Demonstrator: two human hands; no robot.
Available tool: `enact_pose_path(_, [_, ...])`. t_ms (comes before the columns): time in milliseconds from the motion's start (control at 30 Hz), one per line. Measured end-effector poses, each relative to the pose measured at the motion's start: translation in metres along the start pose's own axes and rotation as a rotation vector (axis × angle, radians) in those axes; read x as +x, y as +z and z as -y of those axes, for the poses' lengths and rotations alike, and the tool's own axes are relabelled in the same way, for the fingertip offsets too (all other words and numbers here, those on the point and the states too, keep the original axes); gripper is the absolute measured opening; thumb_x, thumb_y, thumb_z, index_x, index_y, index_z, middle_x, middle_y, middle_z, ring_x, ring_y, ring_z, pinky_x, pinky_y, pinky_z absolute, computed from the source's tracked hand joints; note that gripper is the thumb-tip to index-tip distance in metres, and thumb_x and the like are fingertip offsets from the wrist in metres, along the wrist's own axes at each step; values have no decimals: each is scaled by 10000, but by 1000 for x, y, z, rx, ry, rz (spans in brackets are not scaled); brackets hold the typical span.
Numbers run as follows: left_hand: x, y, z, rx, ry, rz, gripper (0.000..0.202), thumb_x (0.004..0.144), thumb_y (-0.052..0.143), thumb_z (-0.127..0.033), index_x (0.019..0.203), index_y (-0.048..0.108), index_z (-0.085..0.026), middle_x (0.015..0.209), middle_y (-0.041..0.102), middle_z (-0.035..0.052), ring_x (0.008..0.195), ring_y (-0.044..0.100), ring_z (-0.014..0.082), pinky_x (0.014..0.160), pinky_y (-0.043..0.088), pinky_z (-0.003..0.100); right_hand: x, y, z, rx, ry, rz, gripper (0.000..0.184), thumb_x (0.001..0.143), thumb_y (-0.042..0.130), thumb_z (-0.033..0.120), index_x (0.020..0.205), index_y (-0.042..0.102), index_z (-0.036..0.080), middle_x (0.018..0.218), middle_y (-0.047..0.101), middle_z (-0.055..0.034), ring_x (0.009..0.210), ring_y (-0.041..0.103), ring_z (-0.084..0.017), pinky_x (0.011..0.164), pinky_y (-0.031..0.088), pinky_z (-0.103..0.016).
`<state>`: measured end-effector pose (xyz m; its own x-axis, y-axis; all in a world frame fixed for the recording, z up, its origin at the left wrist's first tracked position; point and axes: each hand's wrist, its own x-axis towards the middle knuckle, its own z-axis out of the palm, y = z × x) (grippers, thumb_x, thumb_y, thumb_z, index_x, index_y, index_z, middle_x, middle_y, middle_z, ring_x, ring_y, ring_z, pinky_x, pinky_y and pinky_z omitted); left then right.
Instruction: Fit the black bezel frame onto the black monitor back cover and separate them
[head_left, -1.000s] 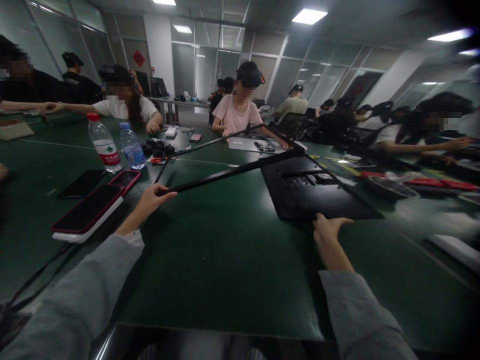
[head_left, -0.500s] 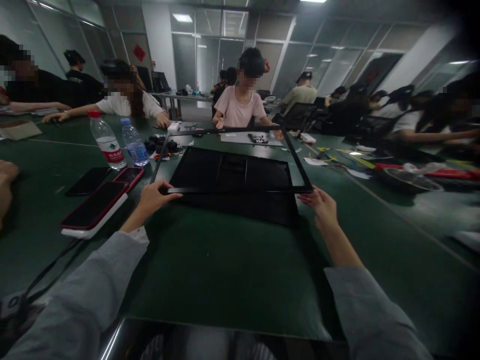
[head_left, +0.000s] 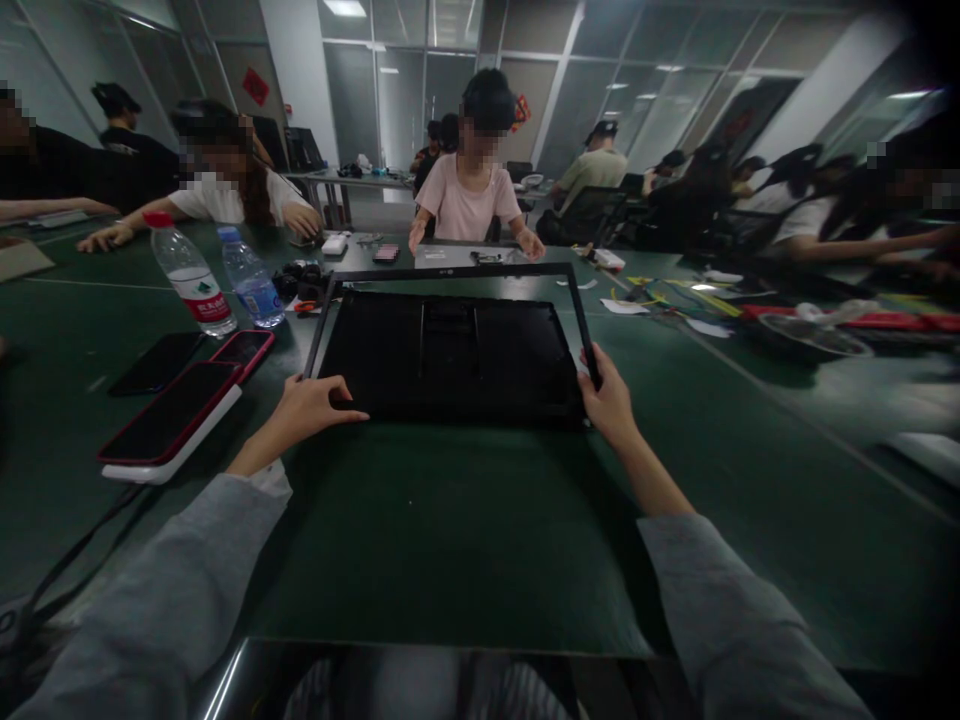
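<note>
A thin black rectangular bezel (head_left: 499, 270), like a monitor's front frame, is held over a black back cover (head_left: 375, 345) lying on the table. My left hand (head_left: 306, 408) pinches the bezel's near left corner between thumb and fingers. At the right, my right hand (head_left: 611, 400) is wrapped round the bezel's right side close to the near corner. The cover's raised middle section shows through the bezel's opening. Along the near side, bezel and cover are both dark, and I cannot tell whether they touch.
On the green table (head_left: 450, 530), a red-capped bottle (head_left: 196, 290), a blue-capped bottle (head_left: 255, 290) and phones (head_left: 176, 410) stand or lie at left. A person (head_left: 469, 195) sits opposite. Wires (head_left: 652, 295) and a round dish (head_left: 814, 335) lie at right.
The bezel has come lower and lines up more closely with the cover, which now sits straighter. My right hand has moved from the near right corner up onto the right side.
</note>
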<state>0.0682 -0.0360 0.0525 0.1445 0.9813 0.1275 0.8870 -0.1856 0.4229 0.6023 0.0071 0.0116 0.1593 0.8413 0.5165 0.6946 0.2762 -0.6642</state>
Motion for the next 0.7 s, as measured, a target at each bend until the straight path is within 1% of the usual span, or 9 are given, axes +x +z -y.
enact_pose_path(100, [-2,2,-2,3,38,-8,436,753,861,-637,889,711,-251,1016,788,46,1043,714,339,1185,274,636,-1,0,-6,-34,5,-22,685,947,539,400,1589,495,166,1518,622,-165,1435,574,-324,1265,387,-576])
enact_pose_path(200, [-3,3,-3,2,85,-39,459,769,838,-661,904,701,-244,1085,775,66,1104,681,340,1175,288,632,-3,2,-11,-29,9,-52,684,939,553,440,1565,528,165,1556,594,-165,1471,539,-341,1267,381,-582])
enact_pose_path(267, [-4,4,-4,-6,128,-41,472,783,822,-675,911,700,-237,1110,759,72,1124,661,335,1154,313,633,-5,3,-14,-23,12,-60,681,928,567,459,1543,553,166,1545,604,-167,1462,547,-348,1268,378,-585])
enact_pose_path(433, [-4,8,-5,-55,195,-85,452,952,652,-653,846,725,-220,1198,719,101,1223,594,323,1088,399,581,-10,3,-24,-36,33,-53,672,914,578,442,1528,572,168,1523,623,-166,1447,563,-354,1271,372,-584])
enact_pose_path(533, [-2,13,-4,-26,185,-137,421,999,620,-587,822,729,-220,1216,720,106,1270,568,332,1120,372,611,-12,5,-31,-24,58,-38,668,899,593,413,1527,581,186,1508,641,-143,1431,582,-342,1264,393,-575])
enact_pose_path(567, [-1,15,-4,-11,172,-170,377,1001,630,-556,861,741,-224,1249,713,109,1298,557,340,1135,359,623,-12,5,-34,-19,68,-35,664,890,602,405,1518,591,190,1495,652,-137,1421,592,-341,1259,401,-576])
enact_pose_path(633, [1,19,0,5,114,-272,298,994,655,-504,1046,759,-229,1373,666,131,1369,524,362,1157,361,623,-13,7,-37,-18,90,-36,652,870,618,387,1490,622,184,1459,678,-135,1392,616,-347,1244,422,-585])
enact_pose_path(667, [3,21,3,0,64,-336,336,987,667,-493,1172,741,-222,1438,627,151,1399,510,372,1161,379,609,-13,8,-37,-24,102,-41,647,860,621,377,1475,636,174,1442,689,-141,1370,632,-352,1232,434,-594])
enact_pose_path(700, [5,23,6,-15,3,-398,426,979,675,-492,1295,700,-206,1490,587,175,1417,505,379,1157,405,587,-13,9,-37,-32,114,-49,643,853,621,366,1462,649,161,1423,699,-149,1343,651,-359,1217,448,-602])
